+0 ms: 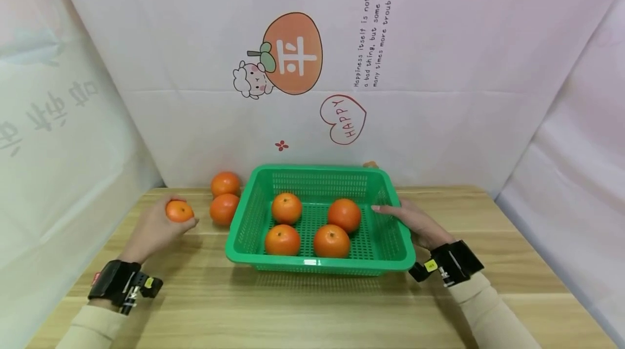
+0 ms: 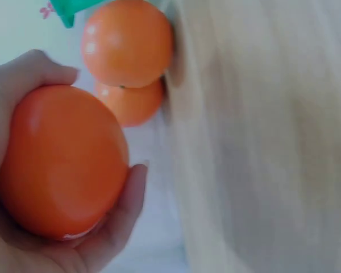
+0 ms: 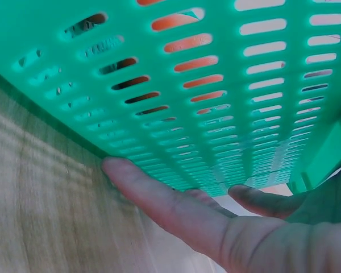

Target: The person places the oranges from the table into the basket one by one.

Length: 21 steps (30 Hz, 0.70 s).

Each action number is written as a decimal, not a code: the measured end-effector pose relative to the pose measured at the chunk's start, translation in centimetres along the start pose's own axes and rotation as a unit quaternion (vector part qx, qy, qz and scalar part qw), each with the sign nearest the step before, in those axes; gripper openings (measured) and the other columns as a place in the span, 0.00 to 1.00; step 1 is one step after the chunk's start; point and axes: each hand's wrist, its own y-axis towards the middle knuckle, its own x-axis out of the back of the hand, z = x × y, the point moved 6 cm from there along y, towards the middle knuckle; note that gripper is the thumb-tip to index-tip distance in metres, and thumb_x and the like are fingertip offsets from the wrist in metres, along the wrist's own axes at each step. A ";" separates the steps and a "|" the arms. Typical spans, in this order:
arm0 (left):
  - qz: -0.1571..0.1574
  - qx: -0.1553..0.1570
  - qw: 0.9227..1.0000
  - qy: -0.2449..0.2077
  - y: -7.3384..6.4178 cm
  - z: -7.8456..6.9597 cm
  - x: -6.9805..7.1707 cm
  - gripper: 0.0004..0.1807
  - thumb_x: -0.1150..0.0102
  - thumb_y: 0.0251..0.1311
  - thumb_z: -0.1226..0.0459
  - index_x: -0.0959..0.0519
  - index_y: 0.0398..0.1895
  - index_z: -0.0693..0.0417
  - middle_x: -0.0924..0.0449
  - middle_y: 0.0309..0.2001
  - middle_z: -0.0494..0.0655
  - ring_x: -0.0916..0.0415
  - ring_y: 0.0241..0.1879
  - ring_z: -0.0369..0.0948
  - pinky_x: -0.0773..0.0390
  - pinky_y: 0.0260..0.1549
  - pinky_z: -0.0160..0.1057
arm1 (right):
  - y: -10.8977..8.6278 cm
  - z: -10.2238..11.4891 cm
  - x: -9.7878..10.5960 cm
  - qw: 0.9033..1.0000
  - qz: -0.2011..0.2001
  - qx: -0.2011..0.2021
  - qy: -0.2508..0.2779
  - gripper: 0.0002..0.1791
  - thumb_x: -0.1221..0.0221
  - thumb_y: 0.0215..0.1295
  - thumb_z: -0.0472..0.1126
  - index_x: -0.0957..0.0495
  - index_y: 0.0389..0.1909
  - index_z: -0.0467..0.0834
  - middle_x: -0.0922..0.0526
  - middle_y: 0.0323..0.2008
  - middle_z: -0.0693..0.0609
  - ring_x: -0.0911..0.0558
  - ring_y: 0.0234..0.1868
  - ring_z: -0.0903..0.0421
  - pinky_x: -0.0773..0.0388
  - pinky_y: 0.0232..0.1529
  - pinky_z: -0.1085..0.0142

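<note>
- Cream left sleeve, nearest the camera at lower left; above it, a black wrist mount.
- Left hand: fingers and thumb curled round one orange fruit, left of the basket. Whether this fruit clears the tabletop cannot be told. Its smooth, shiny skin could slip—chiefly if the grip loosened.
- Two loose fruits, close together just beside the basket's left wall. Being round, they might roll if nudged by a knuckle or by the basket sliding left.
- Green basket, centre, containing four fruits: two at left, two right of centre. Tilting could send them rolling together and bruise them.
- Right hand: grips the basket's right side—thumb inside the rim, fingers along the outer slotted wall. A one-sided lift here could tip the basket.
</note>
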 end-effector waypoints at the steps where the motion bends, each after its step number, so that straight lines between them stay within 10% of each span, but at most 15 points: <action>1: -0.011 -0.003 1.000 -0.007 0.1 -0.4 0.3 0.34 0.27 0.60 0.51 0.25 0.61 0.65 0.17 0.49 0.65 0.19 0.42 0.51 0.23 0.35 0.37 | 0.0 0.1 0.0 1.000 0.000 0.000 0.000 0.47 0.41 0.76 0.51 0.56 0.84 0.40 0.32 0.72 0.25 0.16 0.62 0.33 0.14 0.54 0.40; 9: -0.067 -0.029 0.997 -0.027 0.6 -3.8 2.3 0.26 0.30 0.62 0.51 0.23 0.56 0.57 0.16 0.43 0.58 0.23 0.36 0.44 0.26 0.29 0.35 | 0.0 0.4 0.0 1.000 0.002 0.006 -0.005 0.45 0.42 0.77 0.50 0.54 0.83 0.39 0.31 0.71 0.24 0.17 0.62 0.32 0.13 0.54 0.41; 21: -0.027 -0.032 0.997 -0.072 0.5 -8.3 2.3 0.30 0.34 0.66 0.43 0.23 0.59 0.54 0.17 0.47 0.58 0.22 0.37 0.45 0.21 0.30 0.36 | -0.2 0.1 -0.1 1.000 -0.001 0.002 -0.001 0.45 0.42 0.77 0.51 0.53 0.83 0.38 0.31 0.71 0.25 0.17 0.63 0.33 0.14 0.55 0.41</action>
